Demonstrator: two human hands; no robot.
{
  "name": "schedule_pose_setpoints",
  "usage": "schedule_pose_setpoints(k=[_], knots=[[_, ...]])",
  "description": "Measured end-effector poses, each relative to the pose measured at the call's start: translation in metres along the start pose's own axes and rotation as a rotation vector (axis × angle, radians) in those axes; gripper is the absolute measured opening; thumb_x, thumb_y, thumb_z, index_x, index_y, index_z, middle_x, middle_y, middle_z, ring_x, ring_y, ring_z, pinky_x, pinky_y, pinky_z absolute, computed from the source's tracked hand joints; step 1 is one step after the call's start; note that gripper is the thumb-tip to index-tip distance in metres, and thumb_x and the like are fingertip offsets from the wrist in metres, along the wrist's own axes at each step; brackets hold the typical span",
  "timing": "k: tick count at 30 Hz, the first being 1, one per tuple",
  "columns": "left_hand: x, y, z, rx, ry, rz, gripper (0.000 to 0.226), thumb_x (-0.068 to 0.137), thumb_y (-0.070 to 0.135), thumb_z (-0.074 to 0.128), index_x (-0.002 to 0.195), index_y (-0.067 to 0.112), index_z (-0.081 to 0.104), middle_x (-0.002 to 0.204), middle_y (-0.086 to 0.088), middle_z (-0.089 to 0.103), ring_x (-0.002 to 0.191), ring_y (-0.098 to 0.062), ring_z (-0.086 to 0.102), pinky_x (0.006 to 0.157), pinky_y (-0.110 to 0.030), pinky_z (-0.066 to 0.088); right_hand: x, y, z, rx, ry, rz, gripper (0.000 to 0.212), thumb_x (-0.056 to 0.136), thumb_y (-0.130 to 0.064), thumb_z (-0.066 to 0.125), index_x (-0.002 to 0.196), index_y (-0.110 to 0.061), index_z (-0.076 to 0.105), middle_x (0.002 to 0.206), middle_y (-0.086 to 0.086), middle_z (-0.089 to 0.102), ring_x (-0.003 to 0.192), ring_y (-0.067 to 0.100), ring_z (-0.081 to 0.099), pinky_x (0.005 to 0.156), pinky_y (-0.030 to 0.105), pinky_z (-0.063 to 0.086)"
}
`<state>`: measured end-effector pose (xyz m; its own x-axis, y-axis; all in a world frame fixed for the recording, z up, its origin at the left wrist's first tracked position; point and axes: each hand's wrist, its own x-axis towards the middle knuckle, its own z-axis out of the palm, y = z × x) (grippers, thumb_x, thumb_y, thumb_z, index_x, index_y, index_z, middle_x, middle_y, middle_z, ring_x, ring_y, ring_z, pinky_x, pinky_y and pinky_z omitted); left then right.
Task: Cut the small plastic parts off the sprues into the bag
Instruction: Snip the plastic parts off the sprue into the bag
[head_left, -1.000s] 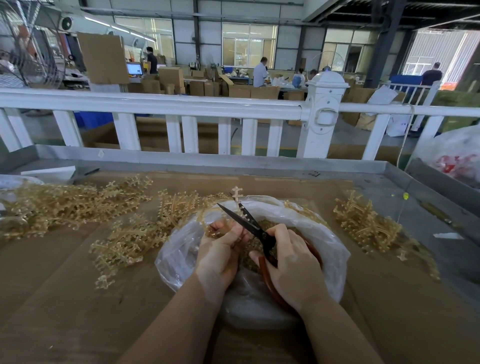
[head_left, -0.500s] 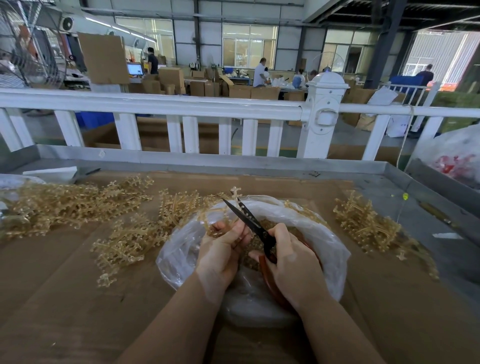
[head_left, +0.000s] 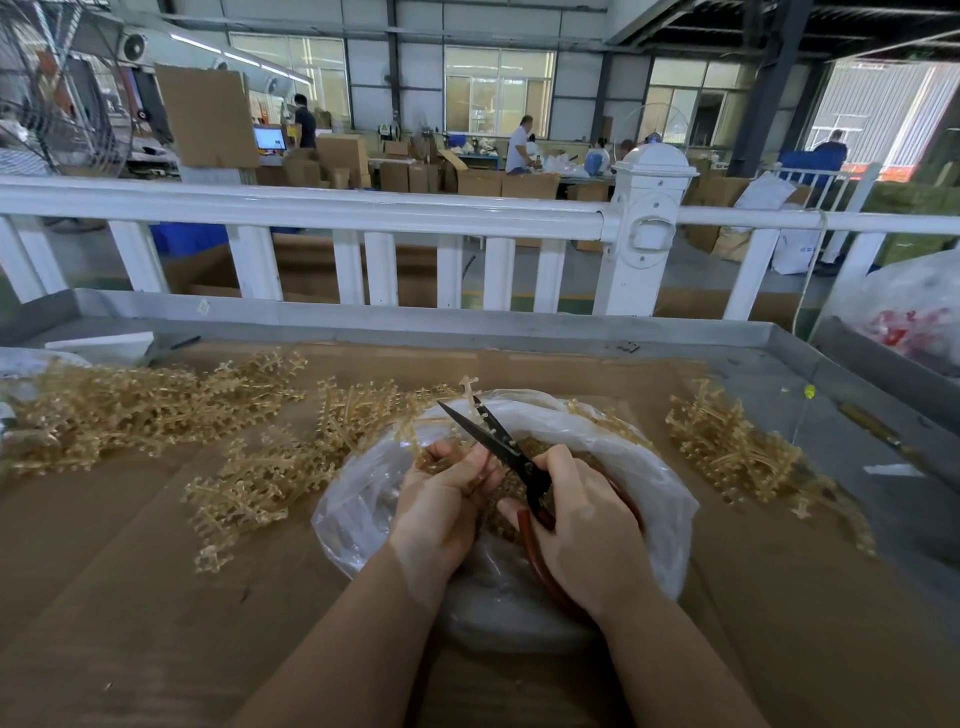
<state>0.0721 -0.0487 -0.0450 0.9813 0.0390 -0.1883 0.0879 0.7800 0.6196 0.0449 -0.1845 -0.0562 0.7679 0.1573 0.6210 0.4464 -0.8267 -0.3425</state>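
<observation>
From the head view, I look down at my two hands over a clear plastic bag (head_left: 670, 499) that sits open on the brown surface (head_left: 130, 597). My left hand (head_left: 441, 499) has its fingers curled around a yellow sprue (head_left: 470, 395). The sprue sticks up past the far rim of the bag. My right hand (head_left: 582, 519) has its fingers wrapped around the red handles of the scissors (head_left: 498, 434). The black blades are a little apart, and the sprue sits right by them. Small cut parts (head_left: 537, 447) lie in a pile inside the bag, just under my hands.

More sprues wait in a big heap (head_left: 130, 410) on the left side of the surface. A second bunch (head_left: 260, 478) lies just beside the bag. Another pile (head_left: 727, 441) sits on the right; I cannot tell if those are already cut.

I think I am in the middle of snipping parts off this one sprue. Next I need to squeeze the blades together on a thin stem, right over the bag, so the part drops in and does not fly out. The many sprues on the left tell me lots of work is left.
</observation>
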Motion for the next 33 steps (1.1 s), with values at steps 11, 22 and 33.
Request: schedule_pose_setpoints(k=[11, 22, 33], knots=[[0.0006, 0.0009, -0.0016, -0.011, -0.045, -0.022, 0.028, 0.067, -0.004, 0.064, 0.072, 0.015, 0.045, 0.069, -0.008, 0.059, 0.051, -0.013, 0.063, 0.051, -0.021, 0.054, 0.001, -0.0012, -0.0006, 0.01, -0.029, -0.002, 0.04, 0.083, -0.047, 0.064, 0.104, -0.014, 0.054, 0.085, -0.002, 0.063, 0.076, 0.015, 0.061, 0.066, 0.03, 0.053], [0.0001, -0.002, -0.0028, -0.01, -0.014, 0.093, 0.047, 0.082, -0.019, 0.05, 0.107, 0.02, 0.053, 0.085, -0.012, 0.069, 0.072, -0.021, 0.07, 0.07, -0.035, 0.057, -0.0003, 0.0, -0.0008, -0.034, -0.037, -0.004, 0.041, 0.079, -0.051, 0.067, 0.102, -0.019, 0.056, 0.083, -0.006, 0.065, 0.073, 0.011, 0.061, 0.062, 0.022, 0.05], [-0.0026, 0.0032, -0.0014, 0.05, 0.045, 0.012, 0.039, 0.088, -0.014, 0.049, 0.123, 0.003, 0.052, 0.094, -0.011, 0.064, 0.079, -0.02, 0.065, 0.062, -0.025, 0.057, -0.0041, 0.0056, -0.0047, -0.006, -0.069, 0.001, 0.037, 0.081, -0.051, 0.064, 0.105, -0.023, 0.054, 0.092, -0.01, 0.06, 0.085, 0.006, 0.056, 0.075, 0.019, 0.047]])
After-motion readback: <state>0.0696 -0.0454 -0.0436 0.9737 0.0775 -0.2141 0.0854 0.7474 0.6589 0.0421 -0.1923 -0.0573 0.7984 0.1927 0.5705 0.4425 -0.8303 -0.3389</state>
